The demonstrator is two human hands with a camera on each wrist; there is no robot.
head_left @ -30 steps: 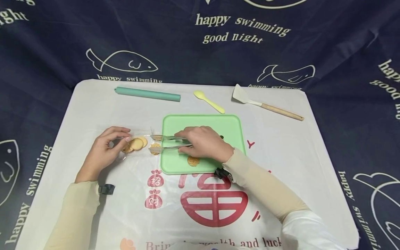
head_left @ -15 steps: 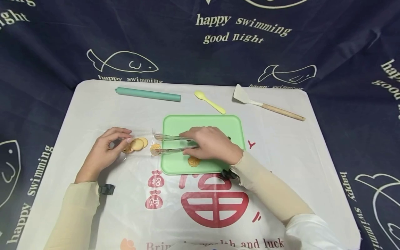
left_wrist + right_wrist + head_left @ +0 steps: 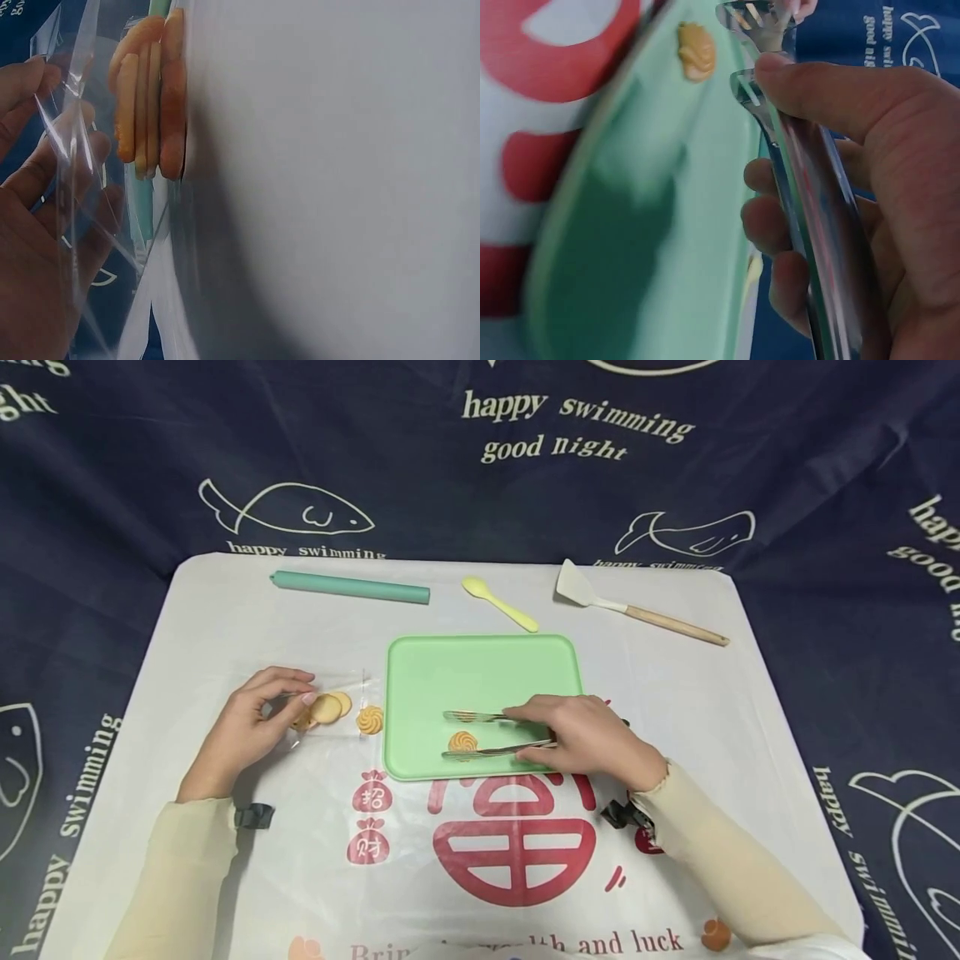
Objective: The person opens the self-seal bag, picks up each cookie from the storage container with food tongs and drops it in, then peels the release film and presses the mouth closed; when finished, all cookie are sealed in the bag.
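Note:
On the left in the head view, my left hand (image 3: 251,722) pinches the clear plastic bag (image 3: 79,150). Several round cookies (image 3: 327,708) lie inside it. At the bag's mouth sits a swirl cookie (image 3: 370,720), just left of the green tray (image 3: 480,652). My right hand (image 3: 585,731) holds metal tongs (image 3: 810,180) over the tray's right side, their arms spread. A second swirl cookie (image 3: 696,51) lies on the tray; from above it appears between the tong tips, apart from the upper one. In the right wrist view the tips stand away from it.
Along the table's far side lie a teal stick-like bar (image 3: 348,587), a yellow spoon (image 3: 498,603) and a spatula (image 3: 637,610) with a white head and wooden handle. A white cover with red print (image 3: 513,860) spreads over the table (image 3: 300,877).
My right hand has drawn the tongs right and nearer to me, from the swirl cookie at the bag's mouth to the one on the tray. My left hand stays at the bag.

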